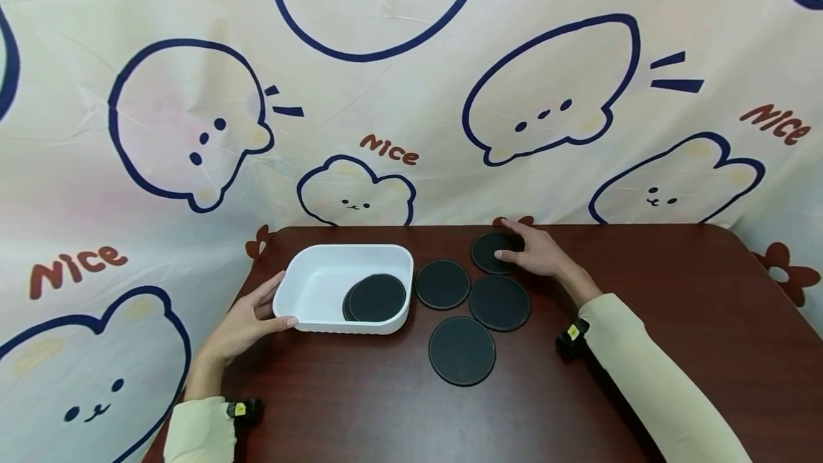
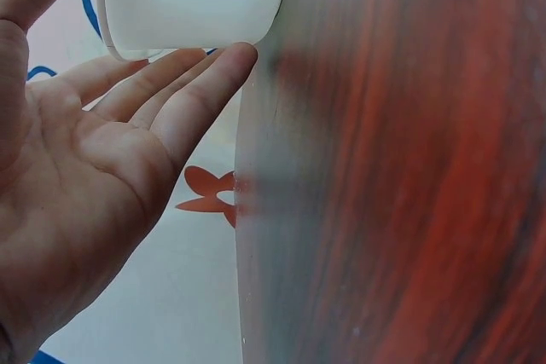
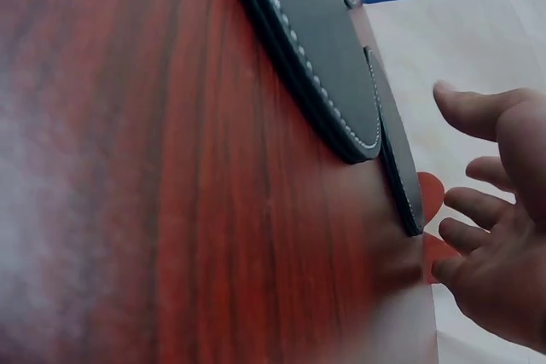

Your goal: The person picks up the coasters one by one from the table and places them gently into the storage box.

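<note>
My left hand [image 1: 241, 327] holds the left end of a white plastic basin [image 1: 308, 288], thumb at the near corner and fingers along the end wall. In the left wrist view the fingers [image 2: 200, 104] lie against the basin's outside. Two black round coasters [image 1: 379, 297] overlap inside the basin, toward its right. My right hand [image 1: 540, 252] is over the farthest loose coaster [image 1: 490, 250], its thumb and fingers spread apart. The right wrist view shows this hand [image 3: 503, 236] beside stitched coaster edges; whether it touches one, I cannot tell.
Three more black coasters lie flat on the dark wooden table [image 1: 360, 399]: one beside the basin [image 1: 443, 284], one to its right [image 1: 499, 303] and one nearer [image 1: 462, 351]. A cartoon-printed cloth [image 1: 418, 106] hangs behind the table's far edge.
</note>
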Tool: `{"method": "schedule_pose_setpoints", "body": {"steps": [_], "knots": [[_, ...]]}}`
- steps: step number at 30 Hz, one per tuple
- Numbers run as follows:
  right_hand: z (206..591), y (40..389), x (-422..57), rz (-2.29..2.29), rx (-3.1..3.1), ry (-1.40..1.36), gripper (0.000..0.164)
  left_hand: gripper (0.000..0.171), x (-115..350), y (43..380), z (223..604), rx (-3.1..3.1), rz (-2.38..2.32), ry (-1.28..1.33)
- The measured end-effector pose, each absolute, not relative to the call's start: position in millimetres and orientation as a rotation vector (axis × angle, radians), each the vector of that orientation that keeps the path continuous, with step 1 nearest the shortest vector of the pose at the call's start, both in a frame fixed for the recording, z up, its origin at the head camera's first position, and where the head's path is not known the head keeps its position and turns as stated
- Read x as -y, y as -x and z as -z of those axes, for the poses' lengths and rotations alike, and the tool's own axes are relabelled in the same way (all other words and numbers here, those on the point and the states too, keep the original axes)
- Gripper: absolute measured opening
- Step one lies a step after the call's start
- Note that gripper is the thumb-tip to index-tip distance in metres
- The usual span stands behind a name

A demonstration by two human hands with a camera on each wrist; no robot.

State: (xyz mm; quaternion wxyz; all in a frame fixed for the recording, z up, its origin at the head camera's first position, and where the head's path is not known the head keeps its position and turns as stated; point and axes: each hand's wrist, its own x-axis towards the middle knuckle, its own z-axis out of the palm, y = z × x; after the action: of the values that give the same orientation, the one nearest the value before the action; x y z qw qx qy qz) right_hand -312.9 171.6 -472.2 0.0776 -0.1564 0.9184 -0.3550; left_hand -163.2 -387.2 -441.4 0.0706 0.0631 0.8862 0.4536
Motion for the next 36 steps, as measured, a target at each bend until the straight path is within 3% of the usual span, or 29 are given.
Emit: {"method": "schedule_pose_setpoints", "body": {"steps": [8,16,36], "knots": [[474.7,314.1,-168.3,0.884,-2.743,0.556,0.082,0.097,385.1,164.3,440.6,-2.677,-1.346,-0.200],[470.1,312.1,-165.4,1.004,-2.828,0.480,0.080,0.097,384.6,165.1,439.4,-2.681,-1.334,-0.181],[460.1,287.2,-183.4,1.278,-2.960,0.317,0.051,0.098,386.7,163.9,440.9,-2.695,-1.319,-0.170]]}}
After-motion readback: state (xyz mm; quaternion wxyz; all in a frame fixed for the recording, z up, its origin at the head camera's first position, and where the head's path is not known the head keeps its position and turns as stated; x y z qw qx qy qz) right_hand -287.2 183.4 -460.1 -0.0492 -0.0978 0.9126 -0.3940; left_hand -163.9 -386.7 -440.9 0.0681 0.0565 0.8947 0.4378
